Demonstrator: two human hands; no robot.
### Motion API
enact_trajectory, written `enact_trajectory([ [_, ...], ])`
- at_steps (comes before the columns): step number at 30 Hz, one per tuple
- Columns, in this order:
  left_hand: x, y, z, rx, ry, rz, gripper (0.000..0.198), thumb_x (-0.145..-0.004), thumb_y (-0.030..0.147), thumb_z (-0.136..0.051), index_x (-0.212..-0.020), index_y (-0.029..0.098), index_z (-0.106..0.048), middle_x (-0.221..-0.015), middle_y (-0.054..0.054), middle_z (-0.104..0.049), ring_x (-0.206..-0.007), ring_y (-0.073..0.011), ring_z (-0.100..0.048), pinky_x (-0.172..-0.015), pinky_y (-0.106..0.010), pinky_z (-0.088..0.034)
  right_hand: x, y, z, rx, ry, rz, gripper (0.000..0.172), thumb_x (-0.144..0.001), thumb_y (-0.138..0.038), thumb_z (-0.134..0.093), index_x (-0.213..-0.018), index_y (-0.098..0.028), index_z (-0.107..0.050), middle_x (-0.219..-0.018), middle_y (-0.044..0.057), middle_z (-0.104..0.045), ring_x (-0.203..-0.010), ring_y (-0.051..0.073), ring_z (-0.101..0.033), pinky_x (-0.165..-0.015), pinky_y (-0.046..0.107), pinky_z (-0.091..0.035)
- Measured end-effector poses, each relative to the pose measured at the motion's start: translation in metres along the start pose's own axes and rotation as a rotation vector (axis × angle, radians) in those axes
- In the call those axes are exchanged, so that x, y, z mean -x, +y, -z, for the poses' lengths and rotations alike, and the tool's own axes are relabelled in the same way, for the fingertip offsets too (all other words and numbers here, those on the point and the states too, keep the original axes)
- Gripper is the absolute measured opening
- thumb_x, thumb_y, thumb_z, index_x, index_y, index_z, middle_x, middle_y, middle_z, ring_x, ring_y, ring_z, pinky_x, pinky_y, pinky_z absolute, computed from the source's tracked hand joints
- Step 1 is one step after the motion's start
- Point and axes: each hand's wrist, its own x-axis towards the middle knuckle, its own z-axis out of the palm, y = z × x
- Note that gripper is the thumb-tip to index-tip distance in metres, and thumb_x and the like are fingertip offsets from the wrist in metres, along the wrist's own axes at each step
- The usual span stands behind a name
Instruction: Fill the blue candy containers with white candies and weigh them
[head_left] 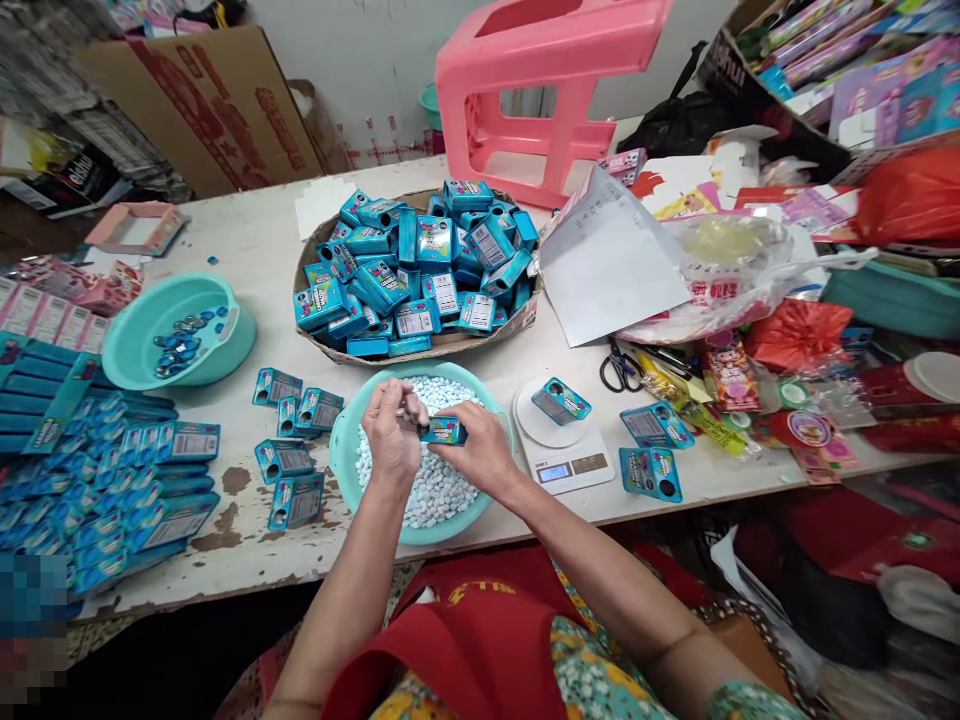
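Observation:
My right hand [480, 445] grips a small blue box [444, 430] by its right end, above a teal basin [346, 470] full of small pale candies [431, 500]. At the box's left end is my left hand [394, 430], its fingers curled close together; what they hold, if anything, is too small to name. To the right, a blue box [561, 400] rests on a white scale [574, 470] with a lit display. Several blue boxes [281, 458] stand left of the basin, and two more [651, 474] lie right of the scale.
Behind the basin is a cardboard tray [322, 345] heaped with blue boxes. A teal bowl [127, 350] of small dark pieces and stacked blue packs [105, 480] are at left. Scissors [621, 368], a paper sheet [607, 260] and a pink stool [551, 60] are behind and right.

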Motion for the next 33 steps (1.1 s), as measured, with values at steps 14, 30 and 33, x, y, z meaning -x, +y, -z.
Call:
enact_trajectory([
  [14,-0.049,-0.095,0.046,-1.69,-0.398,-0.114,0.046,-0.088,0.055,-0.041,-0.115,0.023,-0.061,-0.124,-0.01,-0.054,-0.118,-0.0314,-0.043,-0.096,-0.045,-0.035,0.04,0.018,0.059,-0.189,0.163,0.003,0.034,-0.071,-0.028,-0.077,-0.102,-0.024,-0.064,-0.097,0.003,-0.063,-0.092,0.019,-0.06,-0.082,0.031,-0.048],
  [30,-0.012,-0.039,0.049,-0.404,0.053,0.297,0.025,-0.074,0.042,-0.059,-0.074,0.018,-0.052,-0.062,0.003,-0.046,-0.045,-0.0078,-0.039,-0.039,-0.02,-0.022,0.026,0.008,0.024,-0.066,0.114,-0.022,0.032,-0.07,-0.027,-0.076,-0.098,-0.022,-0.062,-0.094,0.004,-0.064,-0.092,0.021,-0.06,-0.081,0.033,-0.048],
  [33,-0.002,-0.012,0.032,-0.014,0.01,0.224,0.022,-0.073,0.037,-0.06,-0.077,0.018,-0.052,-0.066,0.003,-0.049,-0.049,-0.0083,-0.046,-0.039,-0.018,-0.028,0.021,0.005,0.006,0.037,0.051,-0.013,0.031,-0.071,-0.024,-0.075,-0.098,-0.021,-0.062,-0.096,0.005,-0.064,-0.094,0.023,-0.059,-0.081,0.034,-0.047],
])
